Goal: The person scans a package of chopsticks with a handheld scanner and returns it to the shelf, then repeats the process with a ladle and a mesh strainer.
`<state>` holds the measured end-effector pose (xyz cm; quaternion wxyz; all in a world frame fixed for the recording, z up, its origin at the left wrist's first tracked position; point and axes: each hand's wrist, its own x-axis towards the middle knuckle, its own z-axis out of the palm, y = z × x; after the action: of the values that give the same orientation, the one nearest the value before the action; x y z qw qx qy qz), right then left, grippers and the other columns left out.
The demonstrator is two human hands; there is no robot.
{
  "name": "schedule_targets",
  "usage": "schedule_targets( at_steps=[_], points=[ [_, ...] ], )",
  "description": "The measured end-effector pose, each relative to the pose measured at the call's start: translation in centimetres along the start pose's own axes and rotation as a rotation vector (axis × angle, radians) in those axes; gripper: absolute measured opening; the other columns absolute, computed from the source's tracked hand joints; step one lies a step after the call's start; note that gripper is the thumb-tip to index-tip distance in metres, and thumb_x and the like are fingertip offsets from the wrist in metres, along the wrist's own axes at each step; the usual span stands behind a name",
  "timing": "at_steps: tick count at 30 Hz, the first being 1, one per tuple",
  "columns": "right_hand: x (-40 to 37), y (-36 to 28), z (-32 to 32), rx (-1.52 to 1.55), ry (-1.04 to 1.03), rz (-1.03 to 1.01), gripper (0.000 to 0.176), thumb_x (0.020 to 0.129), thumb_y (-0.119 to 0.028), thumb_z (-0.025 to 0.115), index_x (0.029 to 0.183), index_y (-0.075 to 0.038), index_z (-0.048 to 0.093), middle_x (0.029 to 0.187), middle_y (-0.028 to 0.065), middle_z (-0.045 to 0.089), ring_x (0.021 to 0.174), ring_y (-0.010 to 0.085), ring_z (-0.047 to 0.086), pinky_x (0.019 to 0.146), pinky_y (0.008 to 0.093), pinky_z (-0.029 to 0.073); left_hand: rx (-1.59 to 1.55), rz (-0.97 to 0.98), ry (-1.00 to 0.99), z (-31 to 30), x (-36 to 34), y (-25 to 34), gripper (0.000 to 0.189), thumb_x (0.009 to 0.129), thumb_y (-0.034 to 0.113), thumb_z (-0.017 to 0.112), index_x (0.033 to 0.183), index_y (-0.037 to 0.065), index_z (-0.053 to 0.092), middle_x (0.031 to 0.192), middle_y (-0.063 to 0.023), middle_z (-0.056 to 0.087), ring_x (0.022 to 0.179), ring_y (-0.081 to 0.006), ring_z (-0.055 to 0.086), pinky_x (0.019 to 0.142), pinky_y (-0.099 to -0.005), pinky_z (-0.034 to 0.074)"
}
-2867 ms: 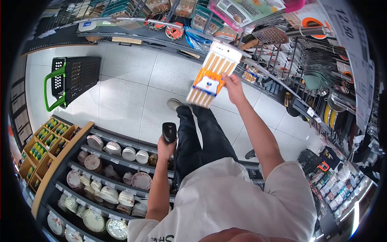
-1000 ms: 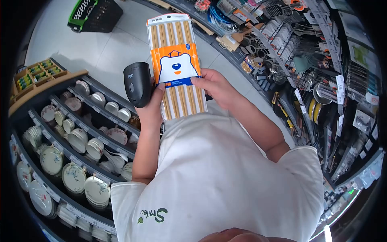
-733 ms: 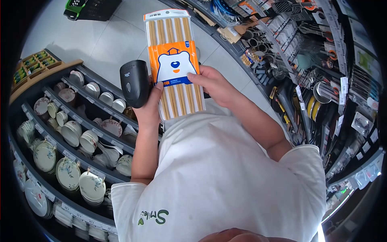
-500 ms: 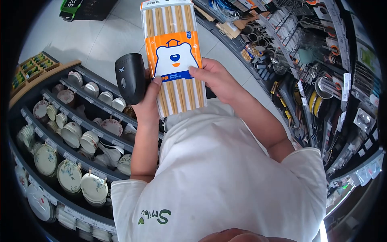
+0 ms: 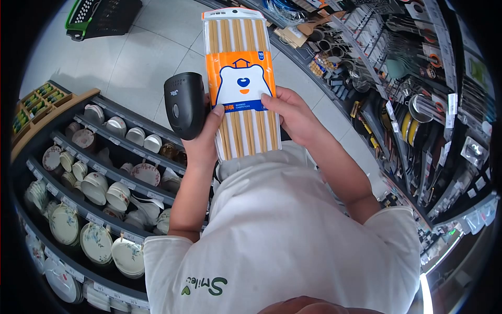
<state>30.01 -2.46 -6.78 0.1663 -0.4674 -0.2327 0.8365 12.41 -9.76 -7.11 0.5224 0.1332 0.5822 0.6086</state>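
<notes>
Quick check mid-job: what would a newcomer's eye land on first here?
Probably the orange-banded pack of bamboo chopsticks with its white bear, held upper centre between the left hand and right hand. Next comes the black handheld device, also in the left hand, just left of the pack. Beyond them, floral plates stand on the shelves at lower left, and a green-handled black basket sits at upper left.

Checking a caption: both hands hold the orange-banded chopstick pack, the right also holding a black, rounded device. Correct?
No: the head view shows the black, rounded device in the left hand, not the right hand; both hold the pack.
</notes>
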Motion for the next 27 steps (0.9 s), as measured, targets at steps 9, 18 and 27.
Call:
schedule_targets(
  at_steps=[9, 18, 27],
  points=[
    [0.8, 0.7, -0.4, -0.027, 0.068, 0.047, 0.031, 0.095, -0.025, 0.054, 0.115, -0.002, 0.057, 0.107, 0.0047, 0.062, 0.1, 0.0108, 0.057, 0.09, 0.0301, 0.045, 0.003, -0.041, 0.024, -0.1, 0.9, -0.7, 0.038, 0.079, 0.0, 0.068, 0.114, 0.0, 0.053, 0.104, -0.0073, 0.057, 0.096, -0.0147, 0.055, 0.086, -0.0303, 0.045],
    [1.3, 0.9, -0.4, -0.046, 0.006, 0.005, 0.027, 0.095, -0.024, 0.053, 0.112, -0.003, 0.059, 0.105, 0.0032, 0.063, 0.098, 0.0092, 0.056, 0.091, 0.0286, 0.043, -0.034, -0.059, 0.04, -0.6, 0.8, -1.2, 0.04, 0.079, -0.001, 0.067, 0.116, 0.0, 0.052, 0.105, -0.0083, 0.057, 0.096, -0.0151, 0.055, 0.087, -0.0304, 0.045],
    [0.6, 1.1, -0.2, -0.083, 0.02, -0.016, 0.025, 0.095, -0.021, 0.053, 0.11, -0.001, 0.06, 0.103, 0.0035, 0.063, 0.098, 0.009, 0.056, 0.09, 0.0278, 0.044, -0.053, -0.041, 0.048, -0.9, 0.0, -1.3, 0.04, 0.079, -0.003, 0.066, 0.116, 0.0, 0.051, 0.106, -0.0078, 0.056, 0.097, -0.0152, 0.055, 0.086, -0.0304, 0.045]
  ],
)
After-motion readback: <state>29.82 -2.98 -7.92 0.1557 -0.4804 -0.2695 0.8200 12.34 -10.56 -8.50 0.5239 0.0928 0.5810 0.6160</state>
